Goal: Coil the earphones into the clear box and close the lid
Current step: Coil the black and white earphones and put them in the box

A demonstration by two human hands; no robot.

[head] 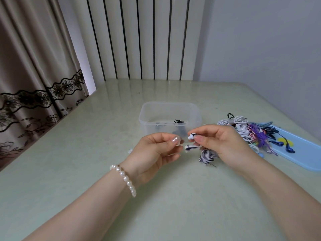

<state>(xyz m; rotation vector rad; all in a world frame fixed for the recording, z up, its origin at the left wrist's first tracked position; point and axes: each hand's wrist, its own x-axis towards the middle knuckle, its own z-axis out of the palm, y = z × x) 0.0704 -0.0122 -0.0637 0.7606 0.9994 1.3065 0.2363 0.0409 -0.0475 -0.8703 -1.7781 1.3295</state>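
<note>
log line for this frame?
hands: left, right both pinching striped earphones | clear box: open, dark earphones inside | lid: not on box

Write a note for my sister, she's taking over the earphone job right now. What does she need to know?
Right hand: pinches the buds of the striped earphones; their coiled cord hangs below it.
Left hand: fingers curled, seems to pinch the same set's cord; hard to tell.
Clear box: open on the table behind the hands, a dark set already inside.
Earphone pile: tangled, right of the box, partly on the blue lid.
Left: put the striped set in, coil the pile, close the lid.
</note>
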